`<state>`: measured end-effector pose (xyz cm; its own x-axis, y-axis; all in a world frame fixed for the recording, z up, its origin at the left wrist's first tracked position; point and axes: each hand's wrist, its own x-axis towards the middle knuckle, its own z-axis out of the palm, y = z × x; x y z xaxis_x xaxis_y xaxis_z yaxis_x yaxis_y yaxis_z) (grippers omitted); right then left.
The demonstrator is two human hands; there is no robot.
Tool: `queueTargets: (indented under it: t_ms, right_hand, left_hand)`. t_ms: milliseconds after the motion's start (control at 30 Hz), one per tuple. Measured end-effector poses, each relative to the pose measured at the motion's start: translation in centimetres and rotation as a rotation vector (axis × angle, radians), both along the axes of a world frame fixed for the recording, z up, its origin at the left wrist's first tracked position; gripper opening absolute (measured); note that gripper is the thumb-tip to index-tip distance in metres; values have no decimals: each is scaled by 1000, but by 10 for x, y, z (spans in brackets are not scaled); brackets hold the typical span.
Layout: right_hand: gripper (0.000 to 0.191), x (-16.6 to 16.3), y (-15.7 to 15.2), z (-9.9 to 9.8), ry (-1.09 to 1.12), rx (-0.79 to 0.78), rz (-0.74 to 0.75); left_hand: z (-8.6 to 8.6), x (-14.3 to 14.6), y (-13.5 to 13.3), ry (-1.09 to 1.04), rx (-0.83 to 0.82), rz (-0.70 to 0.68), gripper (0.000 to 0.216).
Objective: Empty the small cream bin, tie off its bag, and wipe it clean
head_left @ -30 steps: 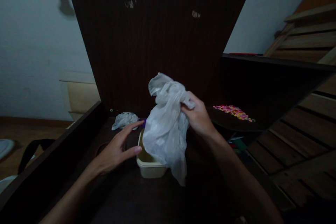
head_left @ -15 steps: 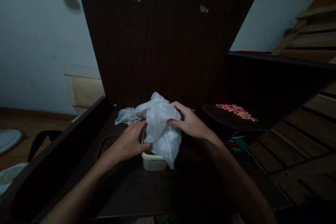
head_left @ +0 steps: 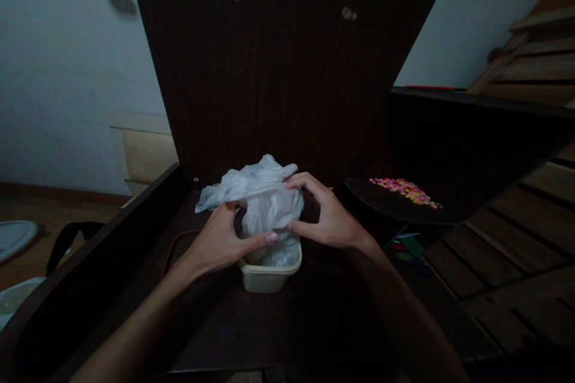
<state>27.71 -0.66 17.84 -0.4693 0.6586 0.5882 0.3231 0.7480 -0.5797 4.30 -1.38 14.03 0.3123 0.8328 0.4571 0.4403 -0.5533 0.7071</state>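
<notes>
A crumpled white plastic bag sits partly inside a cream plastic container, and part of it spills over the far left side. My left hand holds the bag from the left, its thumb lying across the front above the container's rim; its other fingers are partly hidden under a fold. From the right, my right hand grips the bag with bent fingers near the top and the thumb lower down. Whatever the bag contains cannot be made out.
The container stands on a dark wooden surface against a tall dark panel. A raised side board runs along the left. On the right, a small shelf bears pink and yellow pieces. Wooden slats stand beyond.
The bag's front part has gone down into the container, baring more of the front rim. Its upper folds spread further left. My left thumb has moved right across the bag.
</notes>
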Motion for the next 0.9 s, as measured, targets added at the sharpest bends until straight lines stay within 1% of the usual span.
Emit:
queueTargets:
  t_ms: [100,167,233,300,333,400,467,533,600,667,733,833,900]
  right_hand:
    - [47,5,-11,-1,-12,-53,64]
    - [42,8,-17,-6,13,-108,57]
    - [31,8,-19,-11,51,-158,-6]
    - [21,8,-18,-16,145,-188,-97]
    - [21,7,-16,-18,211,-197,-136]
    - [27,6,-10,-19,341,-199,-195]
    - [35,7,-5,-19,400,-201,-211]
    - [37,9,-1,-16,398,-205,-199]
    - [34,14,0,-13,387,-198,-195]
    - [32,21,0,-11,391,-169,-225]
    - [29,28,-2,-9,396,-151,-259]
    - [26,37,-7,-6,379,-162,-266]
    - [24,39,-13,-4,328,-188,-220]
  left_hand:
    - [3,-4,-2,-129,-96,-1,69]
    - [6,-5,-4,-219,-156,-10,66]
    - [10,-3,-5,-307,-184,-7,60]
    - [13,0,-6,-391,-198,20,51]
    - [15,2,-5,-438,-206,34,46]
    - [18,4,-3,-530,-232,61,40]
    - [21,2,-1,-596,-238,75,37]
    - [25,-4,2,-624,-189,84,35]
    - [29,-12,4,-631,-117,90,36]
    - [34,-22,4,-628,-63,99,43]
    - [38,-30,2,-613,-28,116,44]
    - [42,-36,0,-578,69,166,34]
    - [46,-35,1,-542,168,227,27]
